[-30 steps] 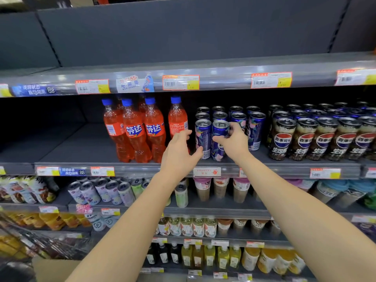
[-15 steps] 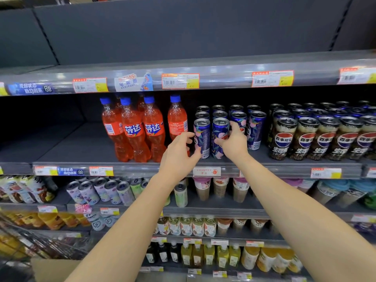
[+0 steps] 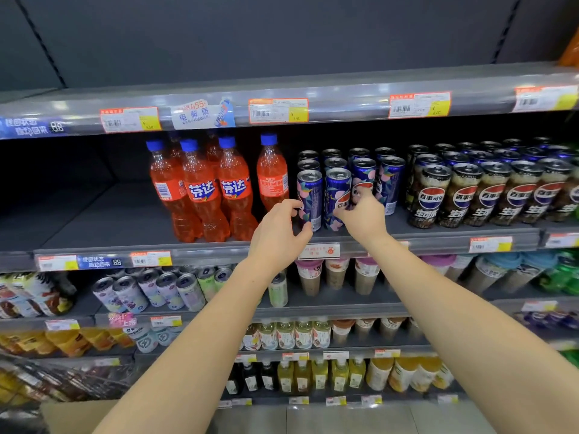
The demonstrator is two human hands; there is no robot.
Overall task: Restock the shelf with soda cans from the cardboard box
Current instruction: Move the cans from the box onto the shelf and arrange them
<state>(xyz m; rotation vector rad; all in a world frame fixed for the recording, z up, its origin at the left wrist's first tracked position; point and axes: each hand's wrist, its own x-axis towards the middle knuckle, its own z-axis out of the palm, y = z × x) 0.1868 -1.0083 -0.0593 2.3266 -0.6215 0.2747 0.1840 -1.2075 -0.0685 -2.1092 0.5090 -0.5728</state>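
Observation:
Slim blue soda cans stand in rows on the middle shelf [image 3: 200, 252], between orange bottles and black cola cans. My left hand [image 3: 277, 234] is open, with its thumb and forefinger curved loosely around the lower left side of the front-left blue can [image 3: 310, 191]. My right hand [image 3: 365, 216] has its fingertips closed on the lower right side of the neighbouring front blue can [image 3: 336, 192], which stands upright on the shelf. A corner of the cardboard box [image 3: 70, 415] shows at the bottom left; its contents are out of view.
Orange soda bottles [image 3: 203, 192] stand left of the blue cans, with bare shelf further left. Black cola cans [image 3: 488, 192] fill the right side. The shelf above is bare. Lower shelves hold cans, cups and bottles. A wire basket [image 3: 47, 380] sits at lower left.
Both hands have slid a little lower on the two front blue cans. My left thumb now sits at the base of the front-left can. The cans have stayed upright.

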